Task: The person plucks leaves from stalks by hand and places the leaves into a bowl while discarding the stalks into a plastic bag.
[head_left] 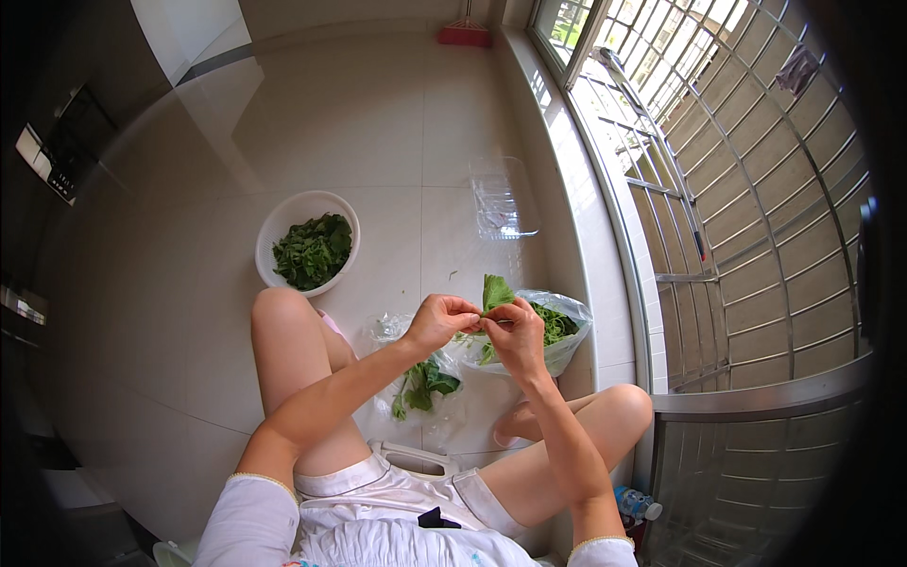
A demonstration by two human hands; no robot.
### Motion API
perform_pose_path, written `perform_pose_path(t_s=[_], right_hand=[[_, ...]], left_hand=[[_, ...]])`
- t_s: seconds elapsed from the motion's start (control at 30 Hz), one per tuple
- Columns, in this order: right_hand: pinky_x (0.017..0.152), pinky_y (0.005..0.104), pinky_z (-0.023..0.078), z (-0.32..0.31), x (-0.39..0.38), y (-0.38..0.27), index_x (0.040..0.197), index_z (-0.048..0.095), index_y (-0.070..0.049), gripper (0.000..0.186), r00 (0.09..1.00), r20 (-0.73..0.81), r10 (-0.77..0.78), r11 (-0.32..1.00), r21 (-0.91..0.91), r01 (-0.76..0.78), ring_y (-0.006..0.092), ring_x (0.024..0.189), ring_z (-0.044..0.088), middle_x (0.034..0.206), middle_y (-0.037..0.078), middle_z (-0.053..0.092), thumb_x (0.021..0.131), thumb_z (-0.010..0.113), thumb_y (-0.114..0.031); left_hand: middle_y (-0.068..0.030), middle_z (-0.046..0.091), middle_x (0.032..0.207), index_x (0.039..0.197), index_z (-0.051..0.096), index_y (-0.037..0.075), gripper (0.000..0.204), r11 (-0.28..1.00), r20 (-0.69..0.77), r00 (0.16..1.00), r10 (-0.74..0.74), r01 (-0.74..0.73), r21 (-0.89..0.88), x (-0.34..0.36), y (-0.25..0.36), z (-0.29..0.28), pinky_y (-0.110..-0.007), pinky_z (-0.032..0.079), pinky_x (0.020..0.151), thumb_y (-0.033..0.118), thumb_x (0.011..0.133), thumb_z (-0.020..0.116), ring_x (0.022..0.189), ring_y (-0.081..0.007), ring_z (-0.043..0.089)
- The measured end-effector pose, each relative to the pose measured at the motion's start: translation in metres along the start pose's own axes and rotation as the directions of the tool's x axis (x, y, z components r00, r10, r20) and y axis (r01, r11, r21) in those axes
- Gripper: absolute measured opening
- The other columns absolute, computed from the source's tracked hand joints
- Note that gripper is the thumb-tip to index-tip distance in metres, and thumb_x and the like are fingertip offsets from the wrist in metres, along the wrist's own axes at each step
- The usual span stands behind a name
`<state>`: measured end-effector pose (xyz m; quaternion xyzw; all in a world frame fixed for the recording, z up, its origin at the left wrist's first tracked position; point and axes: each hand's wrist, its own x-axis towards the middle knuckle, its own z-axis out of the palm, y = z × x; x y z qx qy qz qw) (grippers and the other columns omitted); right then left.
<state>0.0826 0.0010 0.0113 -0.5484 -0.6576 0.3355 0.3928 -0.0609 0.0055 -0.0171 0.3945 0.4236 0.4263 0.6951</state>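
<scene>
Between my two hands, above the plastic bags, is a leafy green (497,291) with a broad leaf pointing up. My left hand (442,321) pinches its stem with thumb and forefinger. My right hand (516,333) grips the same stem just beside it, fingers curled. Behind my right hand, a clear plastic bag (573,348) holds more greens (556,323). Below my left hand, some loose leaves and stems (427,383) lie on another clear bag (385,331). A round white basin (353,255) with a heap of picked greens (314,250) stands on the floor to the left, beyond my knee.
A clear plastic tray (505,203) lies on the tiled floor (378,123) ahead. Along the right runs a window ledge (567,151) with a metal grille (756,189). A bottle (635,506) stands by my right thigh. At the far wall is a red broom (463,36).
</scene>
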Motion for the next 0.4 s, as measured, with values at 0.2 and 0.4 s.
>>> perform_pose_path(t_s=[0.2, 0.4], right_hand=[[0.052, 0.0268, 0.047, 0.001, 0.000, 0.000, 0.066, 0.059, 0.002, 0.005, 0.999, -0.036, 0.011, 1.000, 0.015, -0.011, 0.0195, 0.057, 0.056, 0.068, 0.011, 0.052, 0.063, 0.059, -0.002], [0.053, 0.0268, 0.047, 0.002, -0.001, 0.005, 0.067, 0.059, 0.002, 0.005, 0.999, -0.035, -0.009, 1.000, 0.008, 0.009, 0.0202, 0.058, 0.057, 0.070, 0.011, 0.054, 0.065, 0.057, -0.003]], left_hand=[[-0.0083, 0.060, 0.074, 0.081, 0.058, -0.006, 0.011, 0.993, -0.046, 0.996, 0.071, -0.066, 0.093, -0.003, 0.001, 0.008, -0.022, 0.047, 0.064, 0.002, 0.074, 0.054, 0.068, -0.0112, 0.057], [-0.0100, 0.061, 0.077, 0.083, 0.059, -0.005, 0.013, 0.967, -0.100, 0.989, 0.112, -0.086, 0.238, -0.003, -0.004, 0.011, -0.022, 0.048, 0.067, 0.003, 0.073, 0.055, 0.071, -0.0130, 0.058]])
